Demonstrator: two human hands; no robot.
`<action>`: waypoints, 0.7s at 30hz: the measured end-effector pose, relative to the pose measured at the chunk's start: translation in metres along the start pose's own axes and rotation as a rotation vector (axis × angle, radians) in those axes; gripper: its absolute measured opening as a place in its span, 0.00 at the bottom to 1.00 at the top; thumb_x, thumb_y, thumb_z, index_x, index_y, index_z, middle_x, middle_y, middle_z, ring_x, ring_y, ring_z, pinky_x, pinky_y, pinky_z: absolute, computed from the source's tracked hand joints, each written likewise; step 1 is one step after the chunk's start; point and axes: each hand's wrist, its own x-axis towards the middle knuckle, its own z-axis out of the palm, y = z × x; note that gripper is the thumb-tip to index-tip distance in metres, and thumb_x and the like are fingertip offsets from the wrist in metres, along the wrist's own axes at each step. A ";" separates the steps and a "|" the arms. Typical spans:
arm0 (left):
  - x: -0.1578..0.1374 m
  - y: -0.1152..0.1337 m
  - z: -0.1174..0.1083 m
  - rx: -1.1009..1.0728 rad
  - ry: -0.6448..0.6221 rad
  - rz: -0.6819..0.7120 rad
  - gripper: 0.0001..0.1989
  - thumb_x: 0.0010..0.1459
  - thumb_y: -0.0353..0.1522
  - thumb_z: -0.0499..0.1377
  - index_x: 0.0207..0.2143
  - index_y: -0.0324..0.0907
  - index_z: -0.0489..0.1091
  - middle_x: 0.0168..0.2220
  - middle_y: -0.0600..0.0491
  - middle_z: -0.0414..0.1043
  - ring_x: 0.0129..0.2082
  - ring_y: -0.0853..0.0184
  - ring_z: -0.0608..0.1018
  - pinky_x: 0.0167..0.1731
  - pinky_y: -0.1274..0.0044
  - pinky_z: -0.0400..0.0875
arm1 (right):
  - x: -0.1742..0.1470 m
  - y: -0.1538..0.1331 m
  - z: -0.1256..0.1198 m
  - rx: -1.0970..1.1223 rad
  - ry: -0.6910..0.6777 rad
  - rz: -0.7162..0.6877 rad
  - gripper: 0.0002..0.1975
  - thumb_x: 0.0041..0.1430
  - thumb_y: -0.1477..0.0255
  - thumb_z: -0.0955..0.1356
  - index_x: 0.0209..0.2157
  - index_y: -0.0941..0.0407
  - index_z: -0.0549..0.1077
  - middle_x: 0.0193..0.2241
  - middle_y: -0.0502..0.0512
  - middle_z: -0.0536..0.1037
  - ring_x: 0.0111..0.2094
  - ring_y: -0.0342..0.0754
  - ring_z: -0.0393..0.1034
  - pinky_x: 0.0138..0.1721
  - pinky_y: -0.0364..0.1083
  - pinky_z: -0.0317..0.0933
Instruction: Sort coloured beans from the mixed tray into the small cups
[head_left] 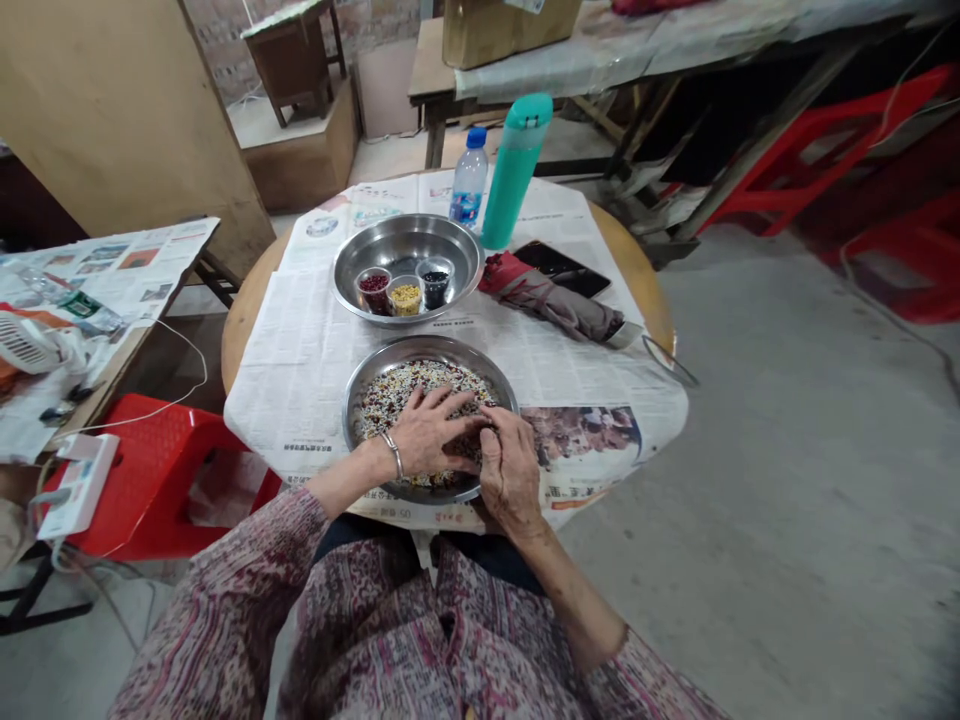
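A steel basin [352, 420] stands near the front edge of the round table, with mixed grains and beans [420, 382] spread over its bottom, mostly white with dark red, yellow and black bits. My left hand [433, 437], a bracelet at its wrist, lies over the mix with fingers spread. At the basin's right rim, my right hand [514, 475] is closed, thumb against the curled fingers; whatever it pinches is hidden. The fingertips of both hands nearly meet. Behind is a second steel basin [409, 232] holding small cups of red beans [373, 288], yellow kernels [406, 299] and black beans [435, 288].
Newspaper [285, 330] covers the table. A teal bottle [517, 170], a clear water bottle [469, 180], a dark phone [566, 268] and a folded umbrella [559, 300] lie or stand beyond the basins. To the left are a red stool [161, 500] and a power strip [79, 487].
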 end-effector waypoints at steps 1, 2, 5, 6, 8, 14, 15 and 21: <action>-0.005 0.000 -0.001 0.005 -0.031 0.040 0.22 0.57 0.44 0.62 0.54 0.50 0.67 0.62 0.51 0.60 0.62 0.53 0.60 0.60 0.58 0.57 | 0.000 0.000 0.000 -0.001 -0.001 -0.001 0.17 0.68 0.69 0.56 0.53 0.54 0.67 0.49 0.61 0.72 0.52 0.53 0.64 0.55 0.58 0.60; -0.010 -0.001 -0.002 0.010 -0.053 0.059 0.17 0.59 0.40 0.61 0.50 0.49 0.70 0.59 0.52 0.64 0.59 0.56 0.63 0.58 0.61 0.60 | 0.000 0.000 0.000 -0.001 -0.001 -0.004 0.16 0.68 0.70 0.57 0.53 0.54 0.67 0.48 0.61 0.72 0.52 0.53 0.64 0.54 0.58 0.60; -0.025 -0.012 -0.009 0.029 -0.033 -0.011 0.08 0.62 0.29 0.56 0.41 0.47 0.73 0.50 0.53 0.70 0.50 0.62 0.70 0.52 0.68 0.67 | 0.000 0.000 0.000 -0.008 -0.001 -0.009 0.16 0.67 0.70 0.57 0.52 0.54 0.68 0.48 0.61 0.73 0.51 0.53 0.65 0.54 0.58 0.60; -0.031 -0.017 -0.011 0.032 0.004 -0.054 0.10 0.62 0.26 0.54 0.41 0.46 0.73 0.49 0.52 0.70 0.49 0.62 0.70 0.51 0.69 0.69 | 0.000 0.001 0.000 -0.012 -0.002 -0.010 0.16 0.67 0.69 0.57 0.53 0.54 0.68 0.48 0.61 0.73 0.51 0.53 0.65 0.54 0.59 0.60; -0.042 -0.027 -0.013 0.018 0.096 -0.127 0.15 0.60 0.21 0.51 0.42 0.45 0.72 0.49 0.51 0.69 0.48 0.63 0.70 0.49 0.71 0.70 | -0.001 0.002 0.001 -0.019 -0.002 -0.015 0.17 0.67 0.69 0.57 0.53 0.54 0.68 0.48 0.61 0.73 0.51 0.54 0.65 0.54 0.59 0.60; -0.079 -0.040 -0.003 -0.093 0.366 -0.185 0.14 0.62 0.22 0.49 0.41 0.42 0.71 0.40 0.51 0.72 0.42 0.66 0.73 0.47 0.72 0.72 | -0.001 0.001 -0.002 -0.131 -0.010 -0.066 0.16 0.67 0.70 0.59 0.52 0.55 0.68 0.47 0.61 0.74 0.50 0.54 0.66 0.56 0.61 0.57; -0.084 -0.040 0.000 -0.113 0.421 -0.161 0.12 0.63 0.23 0.50 0.40 0.43 0.71 0.39 0.51 0.73 0.41 0.67 0.74 0.49 0.71 0.71 | 0.000 -0.001 -0.005 -0.195 -0.024 -0.092 0.15 0.66 0.69 0.60 0.52 0.55 0.69 0.46 0.61 0.75 0.50 0.54 0.66 0.58 0.63 0.54; -0.098 -0.033 0.019 -0.201 0.599 -0.121 0.10 0.62 0.24 0.50 0.35 0.43 0.69 0.32 0.56 0.73 0.35 0.70 0.74 0.59 0.65 0.61 | 0.024 -0.030 -0.001 -0.351 -0.431 -0.464 0.13 0.62 0.68 0.66 0.48 0.51 0.72 0.47 0.57 0.75 0.52 0.55 0.65 0.61 0.64 0.49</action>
